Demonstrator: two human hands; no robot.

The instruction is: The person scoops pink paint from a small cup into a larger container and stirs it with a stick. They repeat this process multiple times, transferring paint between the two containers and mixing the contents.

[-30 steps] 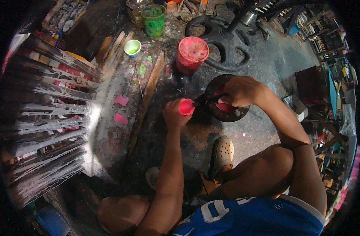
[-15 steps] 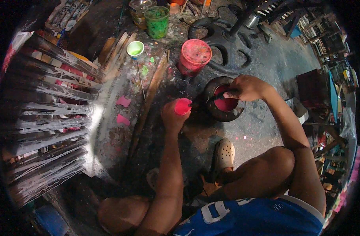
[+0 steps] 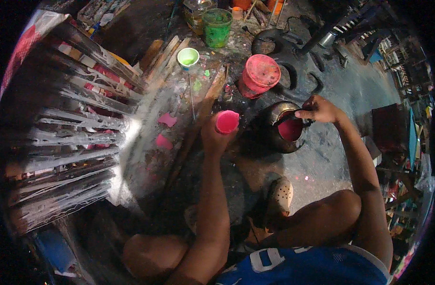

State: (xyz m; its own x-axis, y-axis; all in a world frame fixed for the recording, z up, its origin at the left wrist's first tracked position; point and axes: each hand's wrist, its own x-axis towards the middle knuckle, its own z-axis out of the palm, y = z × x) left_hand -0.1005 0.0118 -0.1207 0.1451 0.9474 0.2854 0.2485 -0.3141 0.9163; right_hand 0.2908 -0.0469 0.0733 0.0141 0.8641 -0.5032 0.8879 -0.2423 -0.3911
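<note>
My left hand (image 3: 212, 135) is wrapped round a small pink cup (image 3: 227, 122), held upright with its mouth facing up; the inside is pink too. To its right stands a dark, round-bellied kettle (image 3: 283, 109) with an open top and pink liquid (image 3: 290, 130) inside. The fingers of my right hand (image 3: 321, 109) are closed on the dark handle that crosses the kettle's opening. Kettle and cup are apart, and the spout is lost in shadow. Just beyond them is a pink-stained bucket (image 3: 260, 76) with its lid on.
A white cup with green inside (image 3: 188, 57) and a green bucket (image 3: 216, 28) stand farther off. Pink scraps (image 3: 167, 119), a thin stick (image 3: 192, 95) and a wooden strip (image 3: 212, 92) lie on the stained floor. Paint-streaked slats (image 3: 79, 128) line the left; a black cast base (image 3: 293, 71) is behind.
The kettle's spout has left the cup's rim, and the kettle has tipped back, its opening turned more into view. The whole view has shifted, with things appearing farther right.
</note>
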